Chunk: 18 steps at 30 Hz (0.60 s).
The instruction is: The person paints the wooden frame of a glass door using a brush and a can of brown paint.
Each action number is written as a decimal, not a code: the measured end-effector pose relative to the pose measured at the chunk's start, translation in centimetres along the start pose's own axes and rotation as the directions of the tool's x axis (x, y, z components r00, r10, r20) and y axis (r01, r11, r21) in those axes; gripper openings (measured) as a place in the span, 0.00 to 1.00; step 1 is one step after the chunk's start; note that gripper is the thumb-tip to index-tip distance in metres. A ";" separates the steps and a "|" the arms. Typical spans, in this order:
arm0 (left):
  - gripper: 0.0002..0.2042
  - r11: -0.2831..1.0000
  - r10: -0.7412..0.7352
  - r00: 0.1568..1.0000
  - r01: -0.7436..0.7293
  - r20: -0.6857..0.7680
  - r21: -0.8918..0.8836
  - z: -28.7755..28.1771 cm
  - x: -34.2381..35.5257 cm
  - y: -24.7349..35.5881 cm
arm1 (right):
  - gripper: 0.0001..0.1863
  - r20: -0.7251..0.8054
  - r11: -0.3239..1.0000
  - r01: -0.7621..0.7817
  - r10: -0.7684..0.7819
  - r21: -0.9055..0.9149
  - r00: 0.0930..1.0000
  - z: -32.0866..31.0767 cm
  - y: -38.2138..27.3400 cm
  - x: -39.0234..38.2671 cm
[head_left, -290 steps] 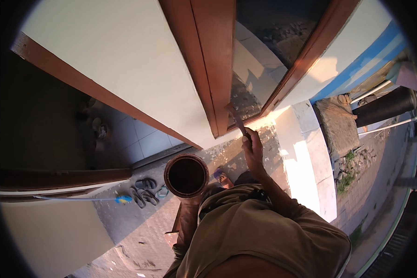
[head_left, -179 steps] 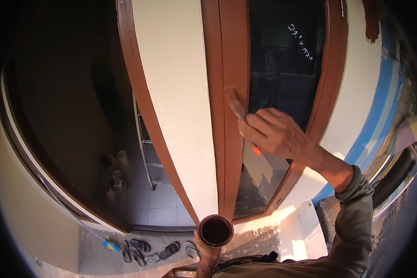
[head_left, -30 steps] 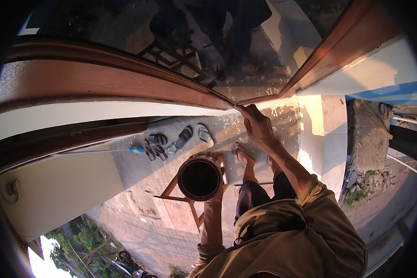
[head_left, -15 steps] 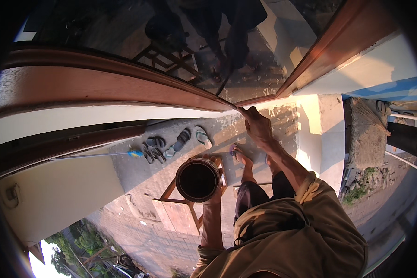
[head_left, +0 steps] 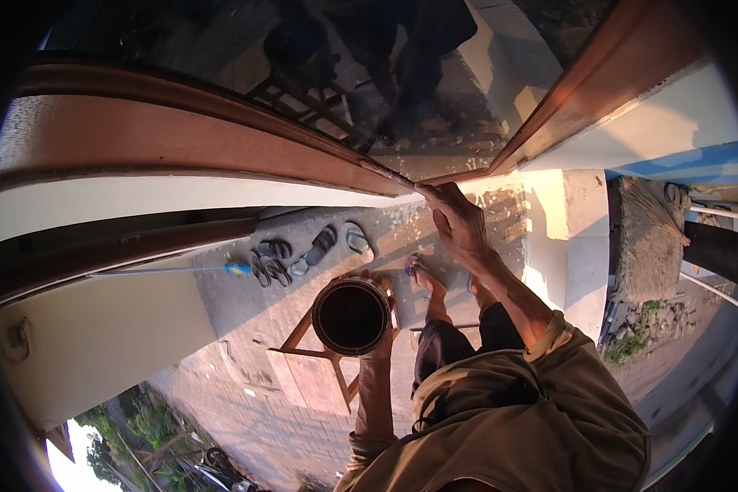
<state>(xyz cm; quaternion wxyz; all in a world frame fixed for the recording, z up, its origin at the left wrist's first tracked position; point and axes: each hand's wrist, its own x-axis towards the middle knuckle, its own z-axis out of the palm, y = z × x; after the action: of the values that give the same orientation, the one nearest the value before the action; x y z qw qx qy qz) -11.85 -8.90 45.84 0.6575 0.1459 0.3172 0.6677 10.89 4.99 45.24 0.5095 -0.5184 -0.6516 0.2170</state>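
My left hand (head_left: 380,348) is wrapped around a round can (head_left: 351,316) with dark contents, held upright; its lid is off. The can hides most of that hand. My right hand (head_left: 459,223) is closed on the handle end of a slim paintbrush (head_left: 388,173). The brush lies slantwise along the lower edge of a brown wooden window frame (head_left: 246,152), left of the frame's corner, its far end against the wood. Dark window glass (head_left: 435,98) above it mirrors my body and a stool.
Below the can stands a wooden stool (head_left: 307,379). Several sandals (head_left: 324,244) lie on the concrete floor to the left, near a blue-headed pole (head_left: 236,269). A pale pillar (head_left: 586,225) rises at right. My feet are just beyond the stool.
The paintbrush has tilted from pointing up at the glass to lying along the lower frame edge, its tip shifted left. My right hand turned slightly; the can stays nearly in place.
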 end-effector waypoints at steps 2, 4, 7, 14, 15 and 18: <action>0.31 1.000 -0.007 1.000 0.007 0.006 -0.009 0.0 0.0 0.0 | 0.42 -0.029 0.999 0.024 -0.023 0.031 0.999 -0.1 0.2 0.1; 0.32 0.981 0.031 0.997 -0.017 -0.071 0.194 0.3 -0.2 -0.1 | 0.43 -0.053 0.997 0.045 -0.042 0.064 0.998 0.2 0.9 -0.4; 0.32 0.999 0.010 1.000 -0.009 -0.023 0.050 0.4 -0.3 0.0 | 0.41 0.083 0.990 -0.120 0.114 0.071 0.990 1.9 3.7 -2.2; 0.35 0.897 0.083 0.996 -0.069 -0.012 0.437 0.7 -0.7 0.1 | 0.36 0.167 0.973 -0.178 0.202 -0.150 0.965 4.4 8.6 -4.4; 0.35 0.939 0.059 0.998 -0.047 -0.025 0.339 0.8 -0.8 0.3 | 0.35 0.191 0.966 -0.191 0.223 -0.176 0.956 4.8 9.1 -4.6; 0.35 0.975 0.030 0.999 -0.019 -0.043 0.223 0.5 -1.0 0.6 | 0.34 0.232 0.955 -0.192 0.243 -0.224 0.942 5.7 11.1 -5.1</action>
<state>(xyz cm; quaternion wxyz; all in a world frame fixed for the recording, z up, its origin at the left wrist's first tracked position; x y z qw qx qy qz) -11.94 -9.75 46.81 0.6211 0.2068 0.4033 0.6394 10.56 5.89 31.77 0.3393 -0.6032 -0.6689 0.2714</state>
